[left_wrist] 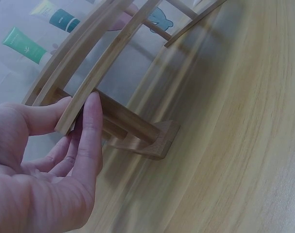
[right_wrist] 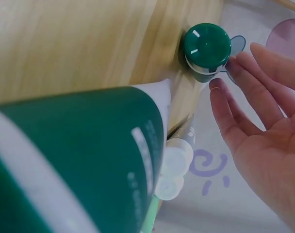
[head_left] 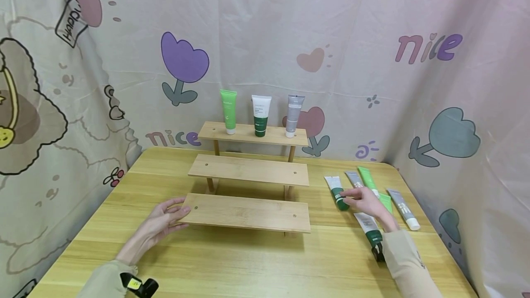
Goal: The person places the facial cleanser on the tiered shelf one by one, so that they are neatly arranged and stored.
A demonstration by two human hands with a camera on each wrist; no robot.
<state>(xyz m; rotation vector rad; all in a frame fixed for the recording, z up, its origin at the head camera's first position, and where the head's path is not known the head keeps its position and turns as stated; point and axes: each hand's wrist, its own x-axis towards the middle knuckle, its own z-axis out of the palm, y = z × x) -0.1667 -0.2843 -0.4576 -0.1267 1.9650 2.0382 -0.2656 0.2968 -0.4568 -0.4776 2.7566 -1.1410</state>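
My left hand (head_left: 159,219) pinches the left end of the lowest board of a three-tier wooden display stand (head_left: 248,212). In the left wrist view, the thumb lies on one face of that board and fingers on the other. Over on the right, my right hand (head_left: 365,202) hovers beside a white and green squeeze tube (head_left: 336,191) lying on the table. The right wrist view shows its loosely bent fingers close to the tube's green cap (right_wrist: 207,46), holding nothing. Another white and green tube (head_left: 368,225) lies nearer, below the right wrist, large in the right wrist view.
On the stand's top board stand a green tube (head_left: 229,110), a white and green tube (head_left: 261,115) and a grey tube (head_left: 294,115). More tubes lie right, including a grey one (head_left: 402,208) and a green one (head_left: 367,179). A printed curtain (head_left: 256,36) hangs behind the table (head_left: 232,266).
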